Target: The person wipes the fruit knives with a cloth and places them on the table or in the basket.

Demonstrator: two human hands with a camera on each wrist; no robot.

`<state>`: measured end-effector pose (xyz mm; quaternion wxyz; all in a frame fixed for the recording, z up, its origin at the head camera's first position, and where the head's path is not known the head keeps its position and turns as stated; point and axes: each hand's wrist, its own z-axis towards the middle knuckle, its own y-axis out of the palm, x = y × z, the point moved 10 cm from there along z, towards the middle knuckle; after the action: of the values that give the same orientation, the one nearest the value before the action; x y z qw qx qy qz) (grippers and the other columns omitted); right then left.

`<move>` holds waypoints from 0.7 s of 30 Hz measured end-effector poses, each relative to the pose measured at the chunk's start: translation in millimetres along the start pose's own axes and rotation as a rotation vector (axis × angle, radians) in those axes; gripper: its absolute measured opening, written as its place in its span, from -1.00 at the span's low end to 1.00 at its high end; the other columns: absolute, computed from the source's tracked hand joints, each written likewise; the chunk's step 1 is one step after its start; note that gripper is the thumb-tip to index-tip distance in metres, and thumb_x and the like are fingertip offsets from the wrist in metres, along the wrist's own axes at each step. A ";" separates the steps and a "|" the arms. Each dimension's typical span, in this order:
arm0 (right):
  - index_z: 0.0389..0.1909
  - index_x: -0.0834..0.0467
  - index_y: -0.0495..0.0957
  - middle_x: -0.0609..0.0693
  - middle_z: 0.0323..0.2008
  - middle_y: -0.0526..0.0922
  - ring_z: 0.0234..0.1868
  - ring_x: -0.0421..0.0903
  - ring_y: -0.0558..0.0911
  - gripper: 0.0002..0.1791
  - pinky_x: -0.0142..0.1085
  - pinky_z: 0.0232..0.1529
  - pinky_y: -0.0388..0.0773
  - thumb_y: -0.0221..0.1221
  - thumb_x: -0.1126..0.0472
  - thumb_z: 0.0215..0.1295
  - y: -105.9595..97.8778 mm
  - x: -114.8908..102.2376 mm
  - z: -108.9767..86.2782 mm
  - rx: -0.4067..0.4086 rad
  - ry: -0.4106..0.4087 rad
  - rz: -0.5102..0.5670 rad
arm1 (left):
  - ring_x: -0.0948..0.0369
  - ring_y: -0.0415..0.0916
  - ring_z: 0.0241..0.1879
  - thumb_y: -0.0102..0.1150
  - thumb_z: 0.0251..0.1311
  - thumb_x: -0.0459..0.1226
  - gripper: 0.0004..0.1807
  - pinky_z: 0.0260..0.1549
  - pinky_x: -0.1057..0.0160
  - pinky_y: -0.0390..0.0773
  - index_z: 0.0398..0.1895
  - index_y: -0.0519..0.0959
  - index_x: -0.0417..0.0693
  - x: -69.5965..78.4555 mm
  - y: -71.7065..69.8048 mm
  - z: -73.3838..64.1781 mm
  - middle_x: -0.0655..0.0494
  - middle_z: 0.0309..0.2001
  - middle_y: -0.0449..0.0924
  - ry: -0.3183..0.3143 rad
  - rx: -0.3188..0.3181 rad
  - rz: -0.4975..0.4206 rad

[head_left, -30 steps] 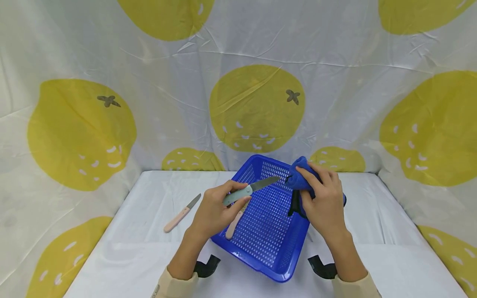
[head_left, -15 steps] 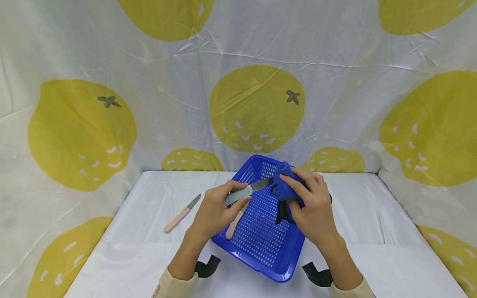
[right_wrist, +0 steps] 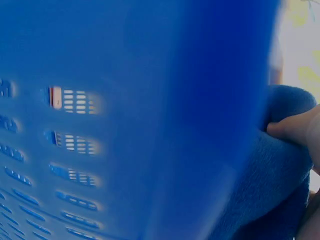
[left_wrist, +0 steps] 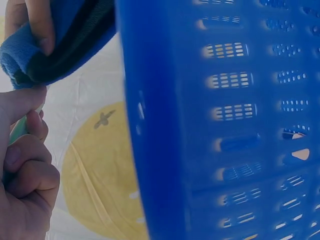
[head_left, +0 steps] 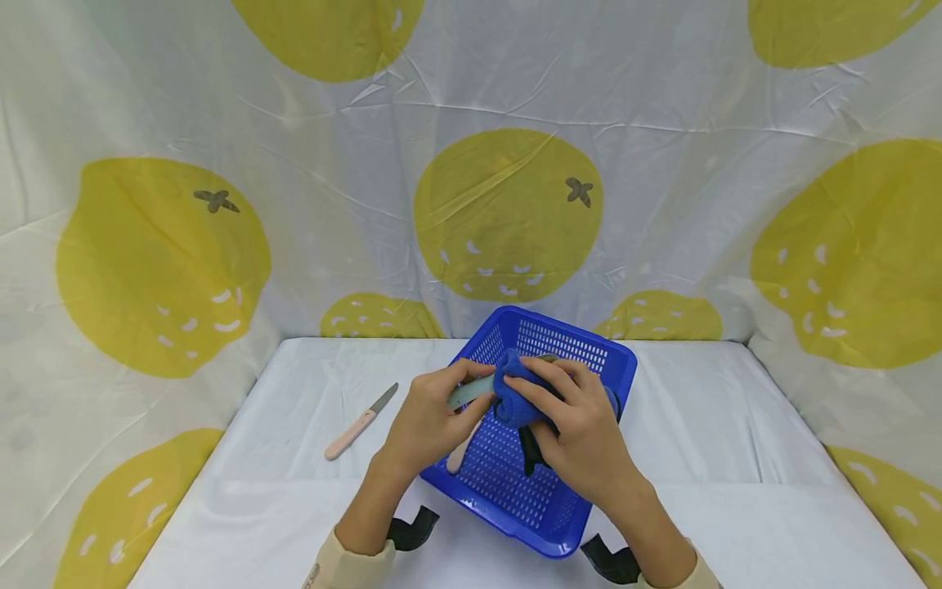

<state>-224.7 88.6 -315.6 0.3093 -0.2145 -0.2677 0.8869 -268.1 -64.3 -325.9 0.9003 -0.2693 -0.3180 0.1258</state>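
My left hand (head_left: 427,417) grips a small knife by its pale green handle (head_left: 471,393), blade pointing right over the blue basket (head_left: 508,503). A folded blue cloth (head_left: 511,411) with dark edging is held in my right hand (head_left: 581,425). It wraps the blade close to the handle, covering most of it; a bit of blade shows beyond the fingers. In the left wrist view, the cloth (left_wrist: 22,52) meets the left fingertips at the handle. The right wrist view has my thumb pressing into the cloth (right_wrist: 272,170) beside the basket wall (right_wrist: 140,125).
Inside the basket, at its left, lies a knife with a pale pink handle (head_left: 458,458), partly hidden by my left hand. Another pink-handled knife (head_left: 361,421) lies on the white tablecloth (head_left: 265,491) to the left. A lemon-print curtain (head_left: 353,204) hangs behind.
My right hand has moved left and slightly down with the cloth, from beyond the blade's tip along the blade to the handle. The left hand and knife have stayed nearly still.
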 end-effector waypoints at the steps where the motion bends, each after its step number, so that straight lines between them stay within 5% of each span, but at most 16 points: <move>1: 0.18 -0.03 0.69 0.03 0.27 0.62 0.27 0.13 0.49 -0.47 0.11 0.27 0.46 0.35 0.37 0.16 1.1 -0.4 0.1 -0.007 0.003 -0.003 | 0.29 0.69 -0.35 0.39 0.26 -0.37 -0.69 -0.37 0.44 0.67 0.06 0.64 -0.14 0.4 0.3 -0.4 0.01 -0.10 0.79 0.007 -0.002 0.002; 21: 0.18 0.02 0.69 0.10 0.27 0.57 0.16 0.16 0.51 -0.48 0.14 0.14 0.54 0.36 0.38 0.17 0.9 6.3 -0.9 0.013 0.063 -0.092 | 0.21 0.77 -0.23 0.41 0.26 -0.33 -0.74 -0.27 0.39 0.72 -0.01 0.65 -0.16 4.4 -2.2 -0.7 0.00 -0.05 0.79 0.061 0.025 0.021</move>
<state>-229.1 92.5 -318.2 0.3593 -0.2277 -0.2617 0.8664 -264.1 -64.7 -322.9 0.9114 -0.2652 -0.2861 0.1310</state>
